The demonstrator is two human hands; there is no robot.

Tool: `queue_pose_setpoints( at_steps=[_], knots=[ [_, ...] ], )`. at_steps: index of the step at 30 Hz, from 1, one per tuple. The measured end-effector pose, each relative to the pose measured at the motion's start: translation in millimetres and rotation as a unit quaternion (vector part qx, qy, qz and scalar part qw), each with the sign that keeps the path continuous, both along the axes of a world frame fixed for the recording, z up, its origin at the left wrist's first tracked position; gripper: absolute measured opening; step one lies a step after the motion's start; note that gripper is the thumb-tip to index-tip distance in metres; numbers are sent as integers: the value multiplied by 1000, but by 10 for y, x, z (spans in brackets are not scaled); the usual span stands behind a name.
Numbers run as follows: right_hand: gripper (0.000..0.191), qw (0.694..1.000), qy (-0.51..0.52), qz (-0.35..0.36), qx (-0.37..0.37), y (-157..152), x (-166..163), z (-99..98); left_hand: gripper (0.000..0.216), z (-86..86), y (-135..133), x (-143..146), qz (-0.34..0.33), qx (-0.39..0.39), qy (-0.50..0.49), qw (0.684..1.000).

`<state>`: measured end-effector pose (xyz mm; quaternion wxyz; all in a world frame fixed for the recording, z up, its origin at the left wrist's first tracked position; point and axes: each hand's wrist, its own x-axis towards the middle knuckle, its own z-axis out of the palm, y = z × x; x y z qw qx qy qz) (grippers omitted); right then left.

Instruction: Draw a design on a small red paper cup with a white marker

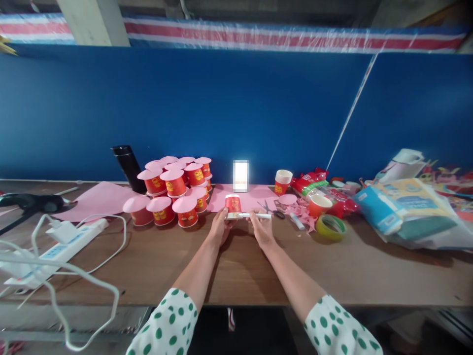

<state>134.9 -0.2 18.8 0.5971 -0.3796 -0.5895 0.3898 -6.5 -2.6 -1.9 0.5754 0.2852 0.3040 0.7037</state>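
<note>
A red paper cup (232, 202) with gold print is held in front of me by my left hand (220, 229), whose fingers close around its near side. Pinched in my right hand (261, 229) is a slim white pen (263, 216), lying level, its tip close to the cup's near edge. I cannot make out whether the tip touches the cup. Pink paper (254, 195) lies flat behind both hands. To the left stand several red cups (162, 213) topped with pink paper cones (185, 203), some stacked in layers.
Scissors (280, 214), pink scraps (303, 209), nested cups (283, 183), a single cup (320, 204) and a tape roll (330, 228) lie right. Further right is a plastic package (406, 212). Left are a black flask (129, 168) and a power strip (61, 251) with loose cables. A lit phone screen (241, 176) stands behind.
</note>
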Motion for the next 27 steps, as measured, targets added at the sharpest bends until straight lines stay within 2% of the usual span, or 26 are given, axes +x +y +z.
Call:
queue_pose_setpoints(
  at_steps=[27],
  knots=[
    [23, 1000, 11, -6, -5, -35, -15, 74, 32, 35, -8, 7, -3, -18, -14, 1000]
  ],
)
